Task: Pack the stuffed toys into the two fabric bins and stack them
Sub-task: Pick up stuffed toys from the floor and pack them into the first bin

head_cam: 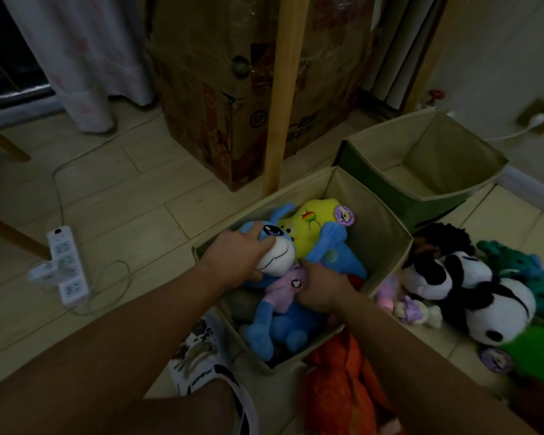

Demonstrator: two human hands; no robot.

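My left hand (244, 255) is clamped over the white muzzle of a blue stuffed animal (277, 277) in a pink shirt, fingers curled around its head; my right hand (319, 288) presses on the same toy's body just beside the left, though whether its fingers close on the toy or only push it I cannot tell. The toy lies inside the nearer fabric bin (387, 227), its legs toward me; just beyond my fingers a yellow plush (311, 226) with a round purple tag sits in the same bin, touching the blue head. The second fabric bin (421, 152), green outside, stands farther off beyond my right hand, with no toy showing in it. To the right of my right wrist, on the floor, lie a black-and-white panda plush (484, 296), a small lilac toy (409, 306) and a teal toy (522, 262); an orange plush (339, 381) lies under my right forearm. A white power strip (65, 265) rests well left of my left hand; behind the bins stands a cardboard box (233, 89).
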